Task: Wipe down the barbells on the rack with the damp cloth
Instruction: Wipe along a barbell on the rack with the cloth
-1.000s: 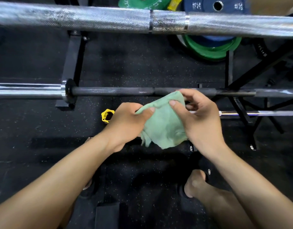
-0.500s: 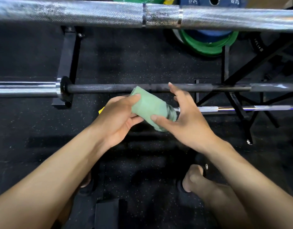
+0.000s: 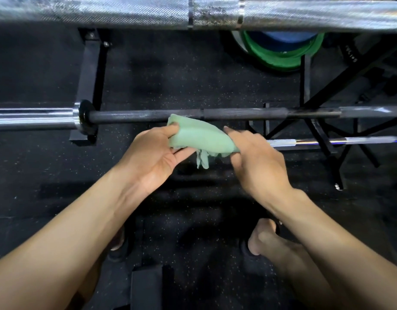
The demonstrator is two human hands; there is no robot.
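Since a second ago, cloth (image 3: pixel 202 136) goes from spread to rolled; left hand (image 3: pixel 152 157) and right hand (image 3: pixel 255 162) grip its ends, just below dark barbell (image 3: pixel 148 116). Wiping looks not yet begun.

left grip (image 3: pixel 157 153) curled, pinching | right grip (image 3: pixel 258 162) curled, clamped (knuckles up) | forearms converging

Rolled green cloth (image 3: pixel 202 136) just below dark barbell (image 3: pixel 238 114).
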